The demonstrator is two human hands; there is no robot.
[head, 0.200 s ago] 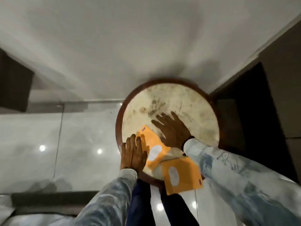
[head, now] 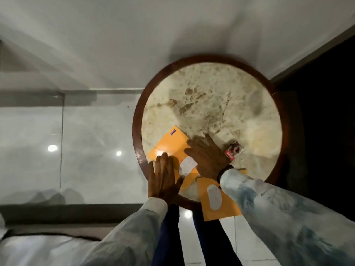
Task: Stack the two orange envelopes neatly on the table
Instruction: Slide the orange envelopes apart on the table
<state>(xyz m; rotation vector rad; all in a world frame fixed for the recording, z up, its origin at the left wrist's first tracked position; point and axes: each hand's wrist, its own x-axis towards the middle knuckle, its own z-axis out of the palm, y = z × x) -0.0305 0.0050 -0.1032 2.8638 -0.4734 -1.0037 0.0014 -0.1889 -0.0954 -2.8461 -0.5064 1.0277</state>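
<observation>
Two orange envelopes with white labels lie on a round marble table [head: 211, 89]. The first orange envelope [head: 171, 146] sits at the table's near left, tilted. My left hand [head: 163, 177] lies flat on its near left edge, fingers together. My right hand [head: 207, 156] presses flat on its right side, fingers spread. The second orange envelope [head: 217, 200] lies nearer me, hanging over the table's near rim, partly under my right sleeve. Its far corner touches or overlaps the first one.
A small red and white packet [head: 233, 150] lies on the table just right of my right hand. The table has a dark wooden rim [head: 137, 120]. A glossy tiled floor [head: 86, 150] is to the left, a white wall behind, a dark area to the right.
My right hand has slid onto the first envelope's right side. The small packet has come into sight beside it. The view has shifted, so the table sits further right.
</observation>
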